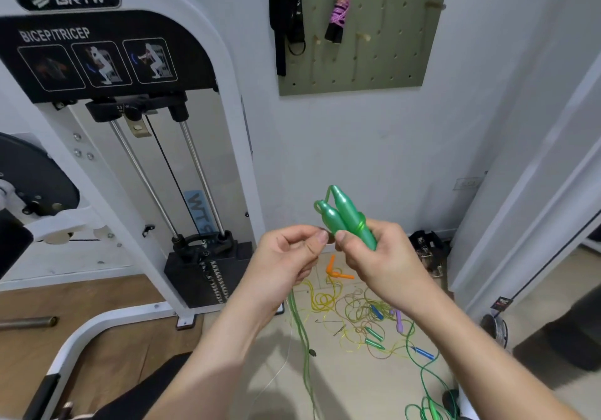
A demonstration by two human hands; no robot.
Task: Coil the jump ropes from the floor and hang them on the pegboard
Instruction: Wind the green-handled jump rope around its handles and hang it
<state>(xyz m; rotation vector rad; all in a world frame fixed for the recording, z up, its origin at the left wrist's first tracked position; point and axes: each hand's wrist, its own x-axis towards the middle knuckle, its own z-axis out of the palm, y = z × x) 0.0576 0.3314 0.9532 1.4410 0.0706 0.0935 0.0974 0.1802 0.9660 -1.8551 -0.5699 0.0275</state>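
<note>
well below the pegboard (390, 62), the right hand (387, 260) grips two green handles (341, 216) held side by side, tips pointing up toward the pegboard, with the green cord (360, 224) wound around them in a few turns. the left hand (286, 257) sits just beside them, thumb and forefinger pinching the cord, other fingers curled. on the pegboard a coiled pink jump rope (340, 10) hangs from a peg, a black strap (286, 13) at its left edge. on the floor (357, 387) below the pegboard lies a tangle of jump ropes (357, 315).
</note>
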